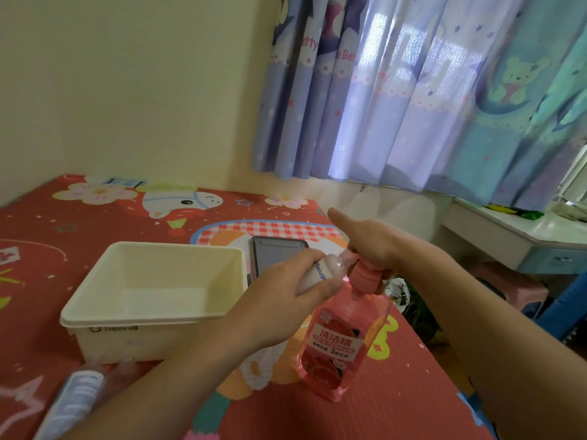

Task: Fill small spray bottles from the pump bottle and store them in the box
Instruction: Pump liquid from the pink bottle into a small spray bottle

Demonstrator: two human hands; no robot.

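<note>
A pink pump bottle stands upright on the red patterned mat. My right hand rests on top of its pink pump head, thumb stretched out to the left. My left hand grips a small white spray bottle, tilted with its open neck touching the pump spout. The cream plastic box sits to the left with nothing visible inside. Another small spray bottle lies on the mat at the lower left, blurred.
A dark phone or tablet lies flat behind the box's right corner. The mat's right edge drops off beside the pump bottle. A white desk and pink stool stand to the right, under curtains.
</note>
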